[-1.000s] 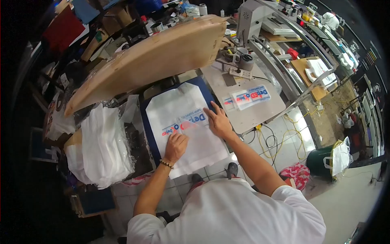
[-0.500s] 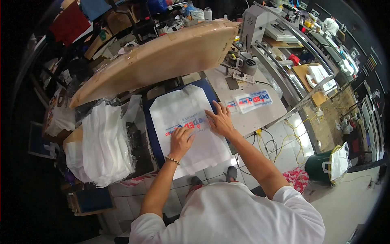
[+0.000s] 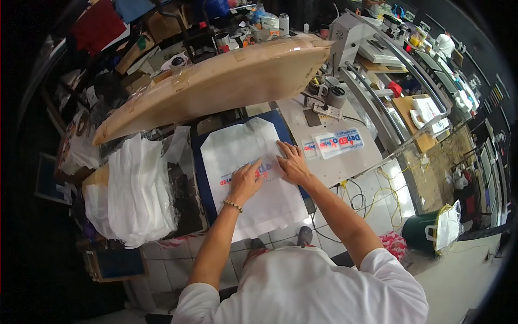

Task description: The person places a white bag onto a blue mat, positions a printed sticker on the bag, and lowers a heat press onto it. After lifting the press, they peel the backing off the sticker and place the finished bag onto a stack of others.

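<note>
A white sheet-like bag [image 3: 264, 208] lies flat on a dark blue pad [image 3: 204, 180], with a clear film bearing red and blue lettering [image 3: 224, 180] across its middle. My left hand [image 3: 246, 181] rests on the film from the left, fingers apart, covering part of the lettering. On the right end of the film lies my right hand [image 3: 293, 163], fingers spread near the bag's right edge. Both hands press from above and grip nothing. A stack of printed films [image 3: 340, 143] sits on the light board to the right.
A large tan padded panel [image 3: 216, 81] slants over the pad's far side. White bags [image 3: 141, 189] are piled at the left. Mugs [image 3: 337, 96] and a power strip [image 3: 327, 109] stand at the back right, beside a metal frame [image 3: 377, 92]. A green bin [image 3: 421, 229] is at right.
My left hand has slid right along the film, closer to my right hand, uncovering lettering at the left. The whole view has shifted slightly.
</note>
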The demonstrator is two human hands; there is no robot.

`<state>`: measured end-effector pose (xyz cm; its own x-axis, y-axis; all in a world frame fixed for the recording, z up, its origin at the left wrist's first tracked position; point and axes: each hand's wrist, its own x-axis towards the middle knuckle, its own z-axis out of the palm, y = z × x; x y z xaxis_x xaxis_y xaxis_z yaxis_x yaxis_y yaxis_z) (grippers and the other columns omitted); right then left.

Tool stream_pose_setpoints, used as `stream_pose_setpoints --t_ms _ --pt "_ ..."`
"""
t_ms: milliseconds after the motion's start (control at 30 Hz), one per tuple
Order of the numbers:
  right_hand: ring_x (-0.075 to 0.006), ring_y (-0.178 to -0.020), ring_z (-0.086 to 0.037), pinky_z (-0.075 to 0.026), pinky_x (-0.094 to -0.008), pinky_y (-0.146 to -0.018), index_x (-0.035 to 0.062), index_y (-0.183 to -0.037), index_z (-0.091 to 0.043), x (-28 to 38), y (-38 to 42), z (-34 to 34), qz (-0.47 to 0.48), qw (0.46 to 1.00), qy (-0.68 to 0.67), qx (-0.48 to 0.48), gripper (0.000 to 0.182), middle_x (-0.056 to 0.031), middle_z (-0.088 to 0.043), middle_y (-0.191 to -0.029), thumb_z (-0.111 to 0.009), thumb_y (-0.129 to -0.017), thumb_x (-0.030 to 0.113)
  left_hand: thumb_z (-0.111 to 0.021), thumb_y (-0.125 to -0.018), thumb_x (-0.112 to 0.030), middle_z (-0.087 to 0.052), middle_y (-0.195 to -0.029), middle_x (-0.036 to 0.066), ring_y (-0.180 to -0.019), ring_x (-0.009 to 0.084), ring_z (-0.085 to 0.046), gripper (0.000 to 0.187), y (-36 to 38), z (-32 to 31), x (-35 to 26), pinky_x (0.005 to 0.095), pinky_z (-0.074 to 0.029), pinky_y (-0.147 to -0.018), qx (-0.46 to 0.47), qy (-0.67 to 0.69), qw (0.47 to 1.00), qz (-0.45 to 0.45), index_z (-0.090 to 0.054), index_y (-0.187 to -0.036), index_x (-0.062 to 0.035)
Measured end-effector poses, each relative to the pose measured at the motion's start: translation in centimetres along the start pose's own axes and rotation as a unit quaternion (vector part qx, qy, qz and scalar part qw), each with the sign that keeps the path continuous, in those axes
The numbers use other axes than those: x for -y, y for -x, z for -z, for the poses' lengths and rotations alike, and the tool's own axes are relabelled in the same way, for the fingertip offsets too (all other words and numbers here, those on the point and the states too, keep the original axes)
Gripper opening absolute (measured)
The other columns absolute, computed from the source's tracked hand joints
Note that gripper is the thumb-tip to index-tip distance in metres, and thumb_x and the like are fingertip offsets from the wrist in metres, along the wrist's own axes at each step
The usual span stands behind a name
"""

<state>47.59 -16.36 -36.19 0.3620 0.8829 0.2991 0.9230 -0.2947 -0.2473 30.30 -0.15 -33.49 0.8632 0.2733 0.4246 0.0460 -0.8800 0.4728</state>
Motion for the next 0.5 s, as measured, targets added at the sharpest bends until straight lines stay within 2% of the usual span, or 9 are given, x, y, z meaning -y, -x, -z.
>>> stream_pose_setpoints --t_ms 33,100,133,233,300,333,400,433,500 --pt "-0.0393 -0.149 -0.031 -0.026 -0.0593 -0.119 0.0135 -0.126 -0.070 0.3 -0.1 0.2 0.002 1.000 0.000 0.000 0.049 -0.0198 -0.032 -0.163 -0.076 -0.079 0.024 -0.075 -0.085 -0.022 -0.070 -0.093 0.012 -0.088 0.0343 -0.068 0.049 -0.3 0.3 -0.6 0.0453 -0.055 -0.081 -0.001 -0.001 1.000 0.001 -0.064 -0.131 -0.0078" --pt "-0.0380 -0.147 -0.035 -0.028 -0.0562 -0.119 0.0135 -0.130 -0.068 0.8 0.0 0.8 -0.007 0.999 -0.031 -0.030 0.044 -0.0205 -0.037 -0.161 -0.070 -0.087 0.023 -0.072 -0.087 -0.023 -0.069 -0.095 0.013 -0.090 0.0360 -0.069 0.051 -1.1 0.8 -1.7 0.0478 -0.055 -0.084 0.114 -0.097 0.987 0.052 -0.062 -0.136 -0.0120" --pt "-0.0380 -0.147 -0.035 -0.028 -0.0562 -0.119 0.0135 -0.130 -0.068 0.5 -0.3 0.6 -0.005 0.999 -0.030 -0.032 0.044 -0.0205 -0.037 -0.161 -0.070 -0.087 0.023 -0.072 -0.087 -0.023 -0.069 -0.095 0.013 -0.090 0.0360 -0.069 0.051 -1.6 0.6 -1.5 0.0478 -0.055 -0.084 0.111 -0.098 0.988 0.051 -0.062 -0.136 -0.0120" --pt "-0.0372 -0.145 -0.039 -0.032 -0.0531 -0.117 0.0140 -0.132 -0.066 -0.2 -0.5 -0.5 -0.017 0.993 -0.096 -0.073 0.039 -0.0203 -0.040 -0.158 -0.063 -0.094 0.021 -0.068 -0.089 -0.027 -0.067 -0.101 0.015 -0.094 0.0363 -0.068 0.049 -2.6 0.4 -1.1 0.0494 -0.055 -0.087 0.181 -0.109 0.974 0.077 -0.063 -0.136 -0.0147" --pt "-0.0376 -0.144 -0.041 -0.034 -0.0512 -0.116 0.0150 -0.134 -0.065 -0.8 -0.9 -1.1 -0.097 0.928 -0.319 -0.165 0.039 -0.0202 -0.043 -0.157 -0.061 -0.096 0.021 -0.066 -0.090 -0.028 -0.064 -0.106 0.018 -0.099 0.0367 -0.067 0.048 -3.1 0.6 -1.0 0.0492 -0.055 -0.087 0.179 -0.154 0.972 0.009 -0.064 -0.137 -0.0149" --pt "-0.0376 -0.144 -0.041 -0.034 -0.0512 -0.116 0.0150 -0.134 -0.065 -0.5 -0.8 -0.7 -0.098 0.928 -0.319 -0.165 0.039 -0.0202 -0.043 -0.157 -0.061 -0.096 0.021 -0.066 -0.090 -0.028 -0.064 -0.106 0.018 -0.099 0.0367 -0.067 0.048 -2.9 0.2 -1.0 0.0492 -0.055 -0.087 0.180 -0.154 0.971 0.009 -0.064 -0.137 -0.0149" --pt "-0.0396 -0.144 -0.040 -0.036 -0.0536 -0.114 0.0155 -0.134 -0.065 -0.1 -0.4 0.3 -0.080 0.964 -0.221 -0.125 0.038 -0.0208 -0.044 -0.155 -0.061 -0.097 0.023 -0.065 -0.091 -0.028 -0.064 -0.108 0.018 -0.103 0.0368 -0.066 0.047 -2.7 -0.9 -1.3 0.0496 -0.055 -0.087 0.108 -0.093 0.989 0.040 -0.064 -0.136 -0.0141" --pt "-0.0396 -0.144 -0.040 -0.036 -0.0536 -0.114 0.0155 -0.134 -0.065 0.3 0.2 0.4 -0.085 0.963 -0.220 -0.126 0.038 -0.0208 -0.044 -0.155 -0.061 -0.097 0.023 -0.065 -0.091 -0.028 -0.064 -0.108 0.018 -0.103 0.0368 -0.066 0.047 -2.7 -1.1 -1.5 0.0496 -0.055 -0.087 0.112 -0.091 0.989 0.036 -0.064 -0.136 -0.0141" --pt "-0.0414 -0.145 -0.038 -0.037 -0.0556 -0.112 0.0147 -0.134 -0.065 1.0 1.0 0.7 -0.062 0.991 -0.061 -0.101 0.038 -0.0213 -0.043 -0.156 -0.062 -0.097 0.025 -0.065 -0.092 -0.028 -0.063 -0.107 0.017 -0.102 0.0366 -0.066 0.047 -2.8 -1.3 -1.5 0.0486 -0.055 -0.087 0.111 -0.100 0.988 0.049 -0.064 -0.137 -0.0150"
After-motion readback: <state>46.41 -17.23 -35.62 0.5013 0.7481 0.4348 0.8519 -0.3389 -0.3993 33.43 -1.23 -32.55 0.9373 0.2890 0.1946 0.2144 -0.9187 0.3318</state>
